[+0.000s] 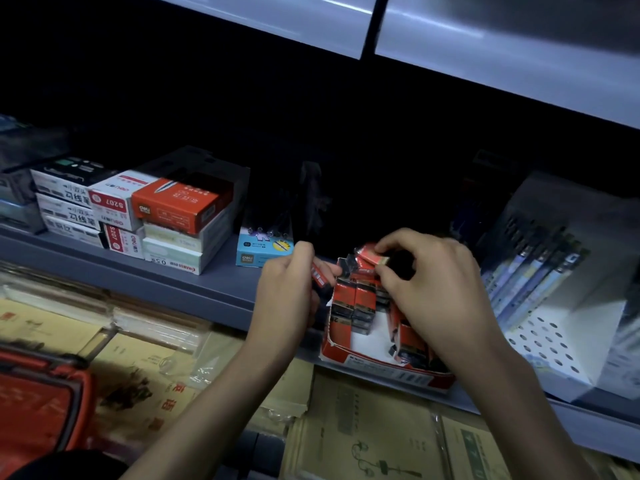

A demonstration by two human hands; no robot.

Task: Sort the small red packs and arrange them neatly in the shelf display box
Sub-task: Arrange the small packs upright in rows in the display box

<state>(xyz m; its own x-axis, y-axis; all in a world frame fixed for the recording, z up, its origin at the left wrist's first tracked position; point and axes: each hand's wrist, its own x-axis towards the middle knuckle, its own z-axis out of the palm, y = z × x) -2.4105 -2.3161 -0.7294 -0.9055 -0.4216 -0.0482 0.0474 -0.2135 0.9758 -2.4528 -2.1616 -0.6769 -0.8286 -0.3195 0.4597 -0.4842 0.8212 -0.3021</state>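
Display box (377, 367), lower centre of frame, on the shelf (194, 285) — part-filled with upright red packs (356, 299). Left hand (287, 289): fingers curled round one pack (320, 276), just left of the box. Right hand (436, 289): fingertips pinch another pack (372, 255) above the back row. Step: placing — next, likely seat it squarely in a gap.

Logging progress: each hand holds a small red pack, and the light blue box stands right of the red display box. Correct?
No: the head view shows the light blue box left of the red display box. The left hand does hold a small red pack, the right hand a second pack.
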